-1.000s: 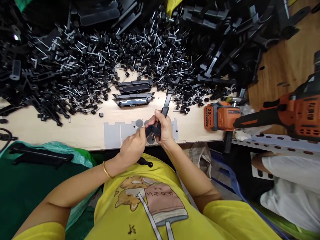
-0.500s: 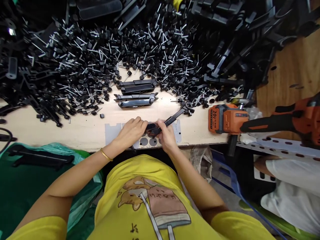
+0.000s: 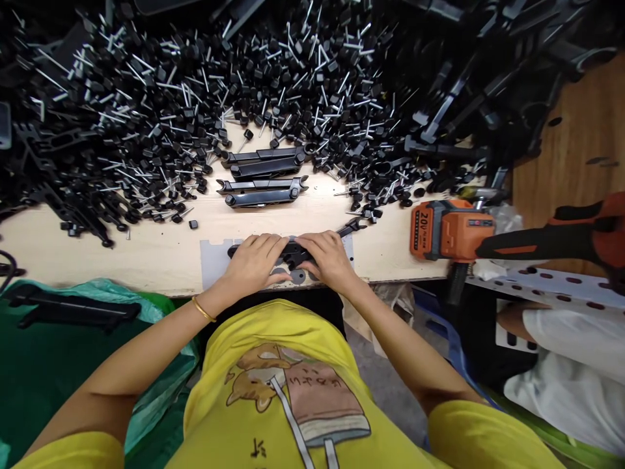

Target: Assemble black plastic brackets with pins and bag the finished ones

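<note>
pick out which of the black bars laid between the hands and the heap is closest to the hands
The front bar, facing the left hand and right hand; the other bars lie behind it, closer to the heap.

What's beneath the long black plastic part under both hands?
A flat grey sheet and a grey disc show on the pale wooden table; the left hand, right hand and black part cover the rest.
</note>
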The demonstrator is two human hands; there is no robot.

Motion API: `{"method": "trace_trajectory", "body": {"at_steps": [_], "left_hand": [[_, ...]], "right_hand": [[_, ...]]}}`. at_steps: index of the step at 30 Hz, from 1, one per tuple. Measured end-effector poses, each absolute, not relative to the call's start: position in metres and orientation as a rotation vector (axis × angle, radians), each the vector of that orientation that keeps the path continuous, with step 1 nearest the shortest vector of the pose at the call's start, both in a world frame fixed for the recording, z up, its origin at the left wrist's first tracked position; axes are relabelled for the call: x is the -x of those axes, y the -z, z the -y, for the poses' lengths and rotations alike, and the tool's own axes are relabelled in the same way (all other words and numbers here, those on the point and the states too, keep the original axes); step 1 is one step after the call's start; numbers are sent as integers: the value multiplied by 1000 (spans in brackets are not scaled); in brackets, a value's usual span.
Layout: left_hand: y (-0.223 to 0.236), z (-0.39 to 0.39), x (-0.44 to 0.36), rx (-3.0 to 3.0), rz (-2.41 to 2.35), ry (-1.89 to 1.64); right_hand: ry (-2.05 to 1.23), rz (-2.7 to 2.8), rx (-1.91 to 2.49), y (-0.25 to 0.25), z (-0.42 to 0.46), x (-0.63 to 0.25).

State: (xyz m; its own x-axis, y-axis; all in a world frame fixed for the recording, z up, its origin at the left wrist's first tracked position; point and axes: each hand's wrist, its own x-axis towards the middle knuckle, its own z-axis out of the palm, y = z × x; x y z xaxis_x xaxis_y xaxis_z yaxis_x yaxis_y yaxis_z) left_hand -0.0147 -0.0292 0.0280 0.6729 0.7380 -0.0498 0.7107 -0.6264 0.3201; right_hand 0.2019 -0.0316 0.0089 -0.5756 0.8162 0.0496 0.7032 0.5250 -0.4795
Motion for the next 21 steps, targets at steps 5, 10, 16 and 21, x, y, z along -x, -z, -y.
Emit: {"method": "trace_trajectory", "body": {"at_steps": [5,10,16,21], "left_hand": [[-23,30,13,-2606,-1159,-164],[-23,27,16,-2651,-1114,-199],[-24,14,16,-2678,-1033,-152],[-30,0,8,-2651,-1027,-134]], "right_hand": [[-593,2449,1350,-2,38,-202],[-647,2462,1333,-1,35,-203],[-742,2414,1290,-8,30,-207],[-377,2239,1718,-27,4,-251]]}}
